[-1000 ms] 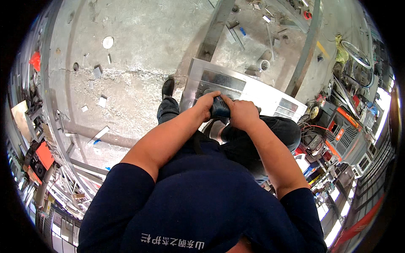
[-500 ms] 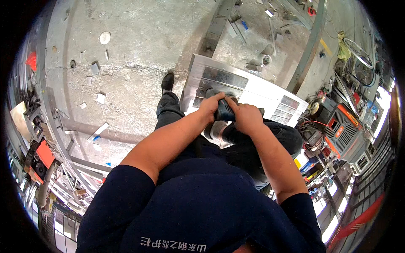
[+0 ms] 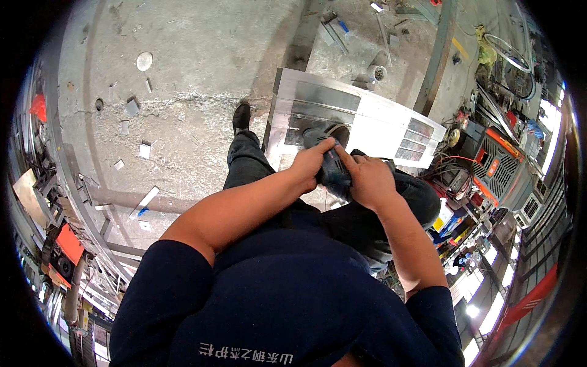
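Both hands clamped on a dark grinder (image 3: 330, 164): left hand (image 3: 309, 162) wrapped over the body from the left, right hand (image 3: 367, 180) gripping from the right, index finger stretched along the top. Grinder sits between the hands, nose down on a long metal frame (image 3: 367, 119), its round guard at the frame's dark panel. Frame lies on the concrete floor (image 3: 183, 73), slanting from centre toward the right. Black shoe (image 3: 241, 116) planted just left of the frame's near end. Small metal offcuts (image 3: 145, 150) scattered well to the left. Red-and-grey machine (image 3: 498, 165) with cables past the frame's right end.
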Tool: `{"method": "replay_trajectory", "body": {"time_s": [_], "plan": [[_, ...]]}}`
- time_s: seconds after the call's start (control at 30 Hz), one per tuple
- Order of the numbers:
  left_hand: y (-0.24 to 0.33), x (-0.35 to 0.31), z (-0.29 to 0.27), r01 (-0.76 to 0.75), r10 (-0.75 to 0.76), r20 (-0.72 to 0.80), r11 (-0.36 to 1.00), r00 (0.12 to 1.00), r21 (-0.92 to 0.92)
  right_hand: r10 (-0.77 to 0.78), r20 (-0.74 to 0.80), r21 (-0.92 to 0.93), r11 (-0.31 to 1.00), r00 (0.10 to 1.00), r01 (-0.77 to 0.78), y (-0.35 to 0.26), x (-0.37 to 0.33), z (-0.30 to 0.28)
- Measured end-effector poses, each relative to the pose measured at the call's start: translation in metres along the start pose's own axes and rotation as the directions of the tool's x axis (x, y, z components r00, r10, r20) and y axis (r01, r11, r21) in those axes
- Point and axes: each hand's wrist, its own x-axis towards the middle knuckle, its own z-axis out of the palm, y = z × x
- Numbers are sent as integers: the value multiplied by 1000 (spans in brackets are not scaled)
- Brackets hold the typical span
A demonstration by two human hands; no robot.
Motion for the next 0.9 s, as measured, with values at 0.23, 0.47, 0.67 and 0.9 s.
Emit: {"method": "replay_trajectory", "body": {"time_s": [0.23, 0.47, 0.67, 0.9], "plan": [[-9, -26, 7, 14, -14, 68, 1000, 998, -1, 20, -82, -11, 1000, 996, -21, -15, -30, -6], [-4, -50, -11, 6, -6, 106, 1000, 994, 3, 25, -42, -41, 999, 999, -26, -46, -35, -18], [-1, -32, -20, -59, 61, 158, 998, 986, -18, -41, -107, -88, 996, 993, 32, -44, -24, -17], [15, -8, -9, -3, 18, 138, 994, 990, -106, -47, -24, -119, 992, 999, 44, -26, 5, -28]]}}
